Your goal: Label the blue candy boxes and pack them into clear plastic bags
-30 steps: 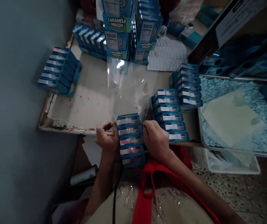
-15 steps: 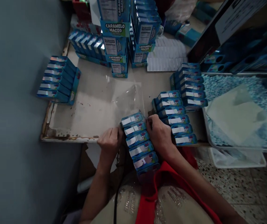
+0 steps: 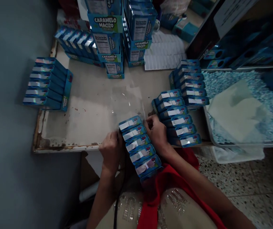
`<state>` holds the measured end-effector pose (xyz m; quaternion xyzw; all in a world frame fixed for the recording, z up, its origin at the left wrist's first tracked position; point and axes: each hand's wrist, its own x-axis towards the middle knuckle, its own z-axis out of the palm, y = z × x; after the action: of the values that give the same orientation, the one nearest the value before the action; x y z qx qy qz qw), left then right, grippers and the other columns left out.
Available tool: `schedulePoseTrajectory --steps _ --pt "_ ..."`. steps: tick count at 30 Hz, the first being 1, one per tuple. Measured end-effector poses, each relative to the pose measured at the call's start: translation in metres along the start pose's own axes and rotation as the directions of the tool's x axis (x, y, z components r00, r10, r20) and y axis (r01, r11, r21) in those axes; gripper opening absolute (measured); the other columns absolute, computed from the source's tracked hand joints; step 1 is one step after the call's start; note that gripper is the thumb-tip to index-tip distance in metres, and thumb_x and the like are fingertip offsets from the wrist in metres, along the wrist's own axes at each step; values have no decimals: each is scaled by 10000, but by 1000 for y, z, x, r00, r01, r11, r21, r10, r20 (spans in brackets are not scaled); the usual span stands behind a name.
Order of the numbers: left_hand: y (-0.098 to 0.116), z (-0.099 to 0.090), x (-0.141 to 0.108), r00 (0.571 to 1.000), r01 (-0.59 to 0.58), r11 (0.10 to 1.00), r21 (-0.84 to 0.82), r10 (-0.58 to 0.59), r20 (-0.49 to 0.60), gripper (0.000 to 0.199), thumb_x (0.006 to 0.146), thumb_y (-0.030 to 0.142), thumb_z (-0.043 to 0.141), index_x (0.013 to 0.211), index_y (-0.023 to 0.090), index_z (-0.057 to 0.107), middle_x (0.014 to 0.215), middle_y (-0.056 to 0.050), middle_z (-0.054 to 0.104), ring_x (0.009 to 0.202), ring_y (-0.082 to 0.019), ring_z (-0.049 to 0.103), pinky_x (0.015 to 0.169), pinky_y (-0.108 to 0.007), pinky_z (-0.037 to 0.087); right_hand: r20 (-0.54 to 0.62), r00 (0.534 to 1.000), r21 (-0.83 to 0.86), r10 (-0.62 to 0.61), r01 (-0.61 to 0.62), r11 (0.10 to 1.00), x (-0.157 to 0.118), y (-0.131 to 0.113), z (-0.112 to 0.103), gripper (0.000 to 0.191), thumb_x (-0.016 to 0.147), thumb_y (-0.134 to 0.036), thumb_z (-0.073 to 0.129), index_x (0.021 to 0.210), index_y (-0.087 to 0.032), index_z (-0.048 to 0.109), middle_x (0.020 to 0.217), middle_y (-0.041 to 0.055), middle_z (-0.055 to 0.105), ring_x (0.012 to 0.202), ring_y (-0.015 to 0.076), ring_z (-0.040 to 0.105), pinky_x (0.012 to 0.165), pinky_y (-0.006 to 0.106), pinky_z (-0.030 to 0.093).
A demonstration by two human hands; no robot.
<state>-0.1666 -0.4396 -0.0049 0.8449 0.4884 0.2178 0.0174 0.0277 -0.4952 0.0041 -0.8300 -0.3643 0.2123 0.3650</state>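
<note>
A row of blue candy boxes (image 3: 141, 149) lies at the table's front edge against my body, its labelled ends facing up. A clear plastic bag (image 3: 126, 98) extends from the far end of this row over the table. My left hand (image 3: 111, 148) is closed at the row's left side, pinching what looks like the bag's edge. On the right side, my right hand (image 3: 155, 130) has its fingers pinched together by the upper boxes, also at the clear plastic. The film between the fingers is hard to make out.
More box rows stand at the left (image 3: 47, 82) and right (image 3: 174, 116). Stacked display boxes (image 3: 107, 41) rise at the back. A metal tray (image 3: 209, 127) of blue-white candies is at far right, beside a white paper stack (image 3: 163, 54).
The view has shifted slightly, so the table's contents sit differently in the picture. Both hands remain beside the box row, and the plastic looks pulled a little nearer around its far end.
</note>
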Motion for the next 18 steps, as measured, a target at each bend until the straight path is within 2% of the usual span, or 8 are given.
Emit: schedulePoseTrajectory --steps 4,6,8,10,11,12,16,18 --pt "-9 -5 -6 987 -153 988 -4 153 43 279 1001 199 516 734 197 598 671 -42 597 589 -172 527 576 -325 253 -4 963 -152 -269 266 952 -7 -2 -10 213 1007 -320 524 871 -212 648 736 28 703 656 162 647 613 268 449" --pt "-9 -5 -12 984 -168 985 -40 170 59 206 966 175 519 781 199 604 726 -58 628 604 -185 548 579 -318 291 -50 883 -182 -467 452 873 -12 -5 -16 242 1032 -247 494 936 -205 712 811 53 741 745 166 676 699 278 505" --pt "-7 -4 -18 987 -143 985 -91 149 62 116 935 186 536 848 196 613 778 -73 648 631 -201 575 587 -309 336 -76 768 -193 -636 614 765 -17 -7 -23 259 1023 -167 495 1037 -204 751 903 69 769 799 168 689 764 294 535" --pt "-3 -3 -23 990 -130 982 -140 137 40 89 931 212 544 865 197 601 785 -74 645 643 -207 590 585 -300 362 -93 672 -155 -735 720 677 -20 -4 -27 276 1004 -118 516 1101 -206 758 951 69 777 802 163 691 766 296 546" --pt "0 -3 -25 990 -132 979 -153 139 32 105 940 218 536 853 199 591 777 -69 638 635 -203 588 578 -296 362 -115 656 -123 -746 736 666 -22 -1 -29 277 1000 -106 520 1106 -205 757 943 64 774 794 158 689 753 290 547" --pt "3 -4 -27 989 -139 978 -157 146 29 135 952 213 521 831 203 578 766 -62 631 620 -194 581 569 -292 355 -142 669 -89 -729 725 683 -23 2 -29 270 1000 -103 522 1097 -203 753 916 56 768 782 152 687 738 282 545" --pt "10 -8 -34 981 -176 975 -138 186 57 249 981 152 462 754 206 549 707 -42 607 570 -159 554 547 -285 327 -169 811 18 -560 571 821 -31 17 -28 177 1003 -159 548 945 -196 711 790 23 718 703 138 661 668 262 532" --pt "10 -12 -40 972 -209 968 -136 221 76 277 983 153 459 727 202 549 686 -40 601 559 -150 550 546 -278 339 -139 835 60 -532 544 837 -37 22 -29 160 993 -188 564 883 -196 680 770 19 701 676 138 647 640 262 521"
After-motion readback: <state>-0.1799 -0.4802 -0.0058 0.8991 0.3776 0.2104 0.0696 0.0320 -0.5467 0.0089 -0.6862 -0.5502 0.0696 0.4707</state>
